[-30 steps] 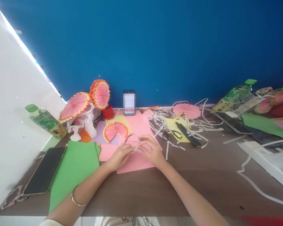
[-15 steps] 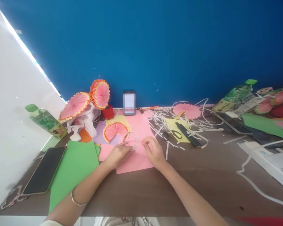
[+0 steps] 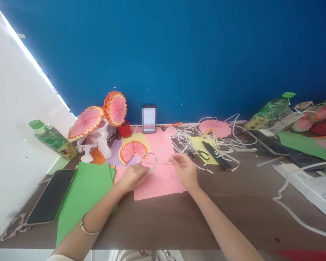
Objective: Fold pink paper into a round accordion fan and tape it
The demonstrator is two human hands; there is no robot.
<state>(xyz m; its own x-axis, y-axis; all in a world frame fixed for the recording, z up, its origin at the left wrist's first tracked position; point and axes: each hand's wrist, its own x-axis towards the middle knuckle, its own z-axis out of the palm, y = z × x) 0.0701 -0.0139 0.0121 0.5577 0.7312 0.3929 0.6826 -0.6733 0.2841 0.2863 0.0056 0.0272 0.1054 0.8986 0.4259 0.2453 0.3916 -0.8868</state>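
My left hand point(image 3: 134, 177) is closed on a roll of tape point(image 3: 155, 165), held upright above pink paper point(image 3: 157, 185). Across from it, my right hand point(image 3: 185, 170) has thumb and fingertips pinched together. What they pinch, perhaps the tape's end, is too thin to make out. Just behind the roll lies a pleated pink paper fan point(image 3: 134, 150) with an orange and yellow zigzag edge. Scissors point(image 3: 217, 156) rest on yellow paper point(image 3: 210, 145) to the right of my right hand, one handle loop showing.
Green paper point(image 3: 84, 195) and a dark phone point(image 3: 51, 197) lie on the left. A bottle point(image 3: 54, 139) leans there near folded paper rosettes point(image 3: 115, 108). White paper strips point(image 3: 184, 136) are heaped at the back, beside a propped phone point(image 3: 149, 119). A white power strip point(image 3: 306, 185) sits right.
My right hand has moved right, away from the tape roll, and slightly up. My left hand has shifted a little to the left with the roll.
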